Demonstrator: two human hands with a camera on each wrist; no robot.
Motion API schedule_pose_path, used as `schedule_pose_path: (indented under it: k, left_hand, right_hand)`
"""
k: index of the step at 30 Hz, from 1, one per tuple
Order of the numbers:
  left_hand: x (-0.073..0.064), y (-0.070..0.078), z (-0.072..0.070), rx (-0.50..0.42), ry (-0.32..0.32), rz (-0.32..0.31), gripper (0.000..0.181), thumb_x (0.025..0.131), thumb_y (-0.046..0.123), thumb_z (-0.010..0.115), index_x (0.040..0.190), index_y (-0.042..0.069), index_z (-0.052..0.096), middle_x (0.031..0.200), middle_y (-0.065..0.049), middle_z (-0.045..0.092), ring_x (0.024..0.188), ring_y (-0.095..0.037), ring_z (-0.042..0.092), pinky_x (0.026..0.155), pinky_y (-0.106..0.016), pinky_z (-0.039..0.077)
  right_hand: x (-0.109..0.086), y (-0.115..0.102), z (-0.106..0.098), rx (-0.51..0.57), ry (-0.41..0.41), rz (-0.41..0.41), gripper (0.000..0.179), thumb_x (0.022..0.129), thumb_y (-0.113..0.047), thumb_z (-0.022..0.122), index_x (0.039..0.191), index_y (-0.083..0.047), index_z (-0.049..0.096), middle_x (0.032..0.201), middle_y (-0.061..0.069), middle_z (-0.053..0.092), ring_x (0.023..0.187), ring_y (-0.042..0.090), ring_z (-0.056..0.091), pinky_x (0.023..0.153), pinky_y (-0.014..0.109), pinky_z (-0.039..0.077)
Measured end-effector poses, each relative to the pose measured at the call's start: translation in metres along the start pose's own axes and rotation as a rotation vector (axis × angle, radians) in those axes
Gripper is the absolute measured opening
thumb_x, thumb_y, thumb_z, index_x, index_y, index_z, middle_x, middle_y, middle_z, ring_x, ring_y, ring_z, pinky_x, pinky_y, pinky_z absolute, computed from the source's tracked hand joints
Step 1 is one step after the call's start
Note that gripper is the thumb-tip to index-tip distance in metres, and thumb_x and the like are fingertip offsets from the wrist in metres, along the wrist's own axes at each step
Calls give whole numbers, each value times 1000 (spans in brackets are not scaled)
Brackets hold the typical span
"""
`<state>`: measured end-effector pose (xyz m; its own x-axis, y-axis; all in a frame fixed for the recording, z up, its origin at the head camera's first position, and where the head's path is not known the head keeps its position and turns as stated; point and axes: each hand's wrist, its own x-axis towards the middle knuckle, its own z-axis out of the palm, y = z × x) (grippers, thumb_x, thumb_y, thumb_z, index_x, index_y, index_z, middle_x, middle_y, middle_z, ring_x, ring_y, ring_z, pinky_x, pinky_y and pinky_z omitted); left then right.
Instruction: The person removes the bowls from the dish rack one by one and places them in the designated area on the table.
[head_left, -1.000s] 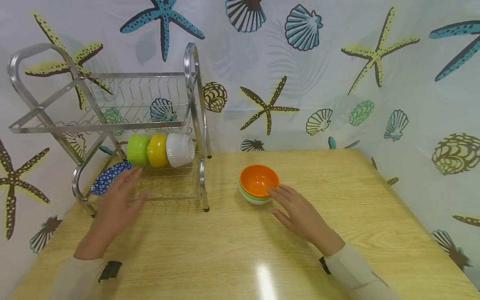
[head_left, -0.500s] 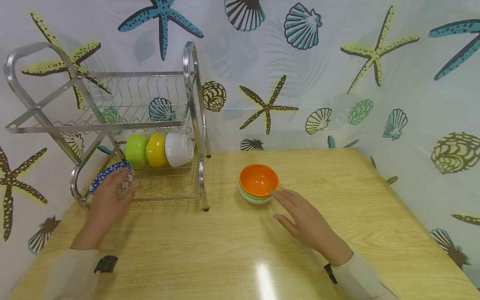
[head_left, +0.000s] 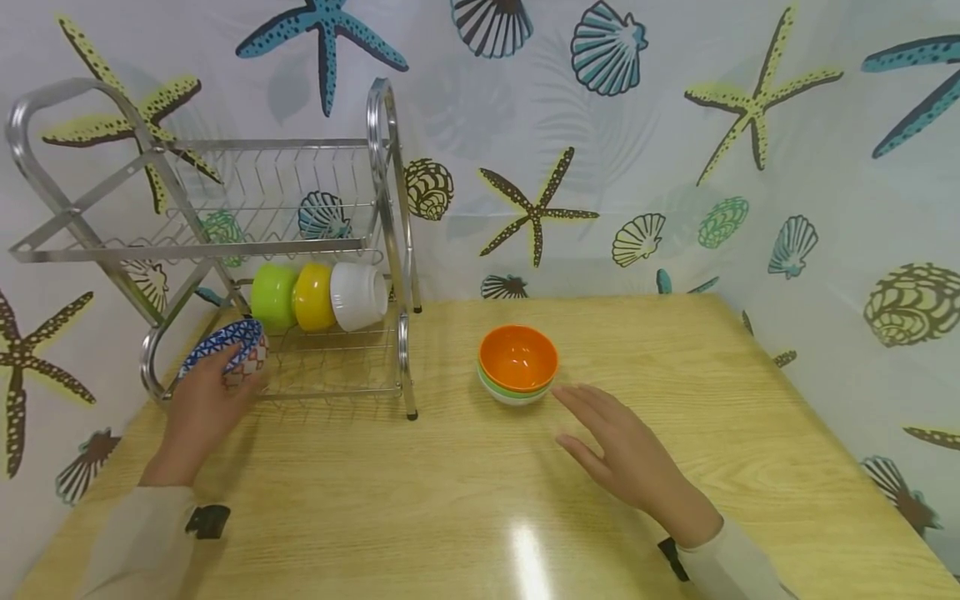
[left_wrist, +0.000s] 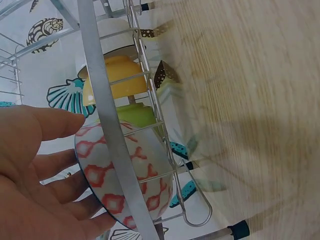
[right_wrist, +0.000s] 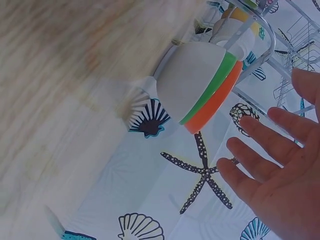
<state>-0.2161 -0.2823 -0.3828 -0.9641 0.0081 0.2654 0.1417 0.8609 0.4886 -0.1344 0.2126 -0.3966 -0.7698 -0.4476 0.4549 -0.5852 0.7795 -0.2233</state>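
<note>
In the rack's lower tier, at its left end, a patterned bowl [head_left: 249,363] with a blue inside and red-and-white outside stands tilted. My left hand [head_left: 197,408] is at its rim; the left wrist view shows loosely bent fingers [left_wrist: 62,187] meeting the rim, with the thumb by its upper edge. To the right, a nested stack of bowls [head_left: 517,360] rests on the table, orange on top, green and white below. Just right of that stack, my right hand [head_left: 626,450] hovers with fingers extended, holding nothing.
A two-tier metal dish rack [head_left: 402,350] stands at the left. Its lower tier holds a green bowl [head_left: 273,298], a yellow bowl [head_left: 313,297] and a white bowl [head_left: 358,297] in a row. Patterned cloth [head_left: 480,100] hangs behind the wooden table [head_left: 435,500].
My left hand has moved left and down to the patterned bowl's rim, uncovering more of its outside. My right hand has drawn back slightly to the right, away from the stack.
</note>
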Motion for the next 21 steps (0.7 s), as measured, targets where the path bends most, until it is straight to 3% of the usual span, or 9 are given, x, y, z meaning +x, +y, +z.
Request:
schedule_pose_path:
  k: [10,21]
  left_hand:
    - [0,-4,3,8,29,6,48,93,11,60,133,-12,46,123,-40,50,109,-55,49,87,-67,41]
    - [0,-13,4,6,77,-4,36,91,7,62,120,-13,56,109,-38,59,99,-53,57,79,-63,47]
  right_hand:
    - [-4,0,-1,11,36,-54,59,91,-37,64,141,-9,47,138,12,52,128,36,46,99,57,44]
    - [-8,-3,-2,30,26,-35,60,90,-36,67,140,-10,48,140,10,52,130,38,43,100,60,41]
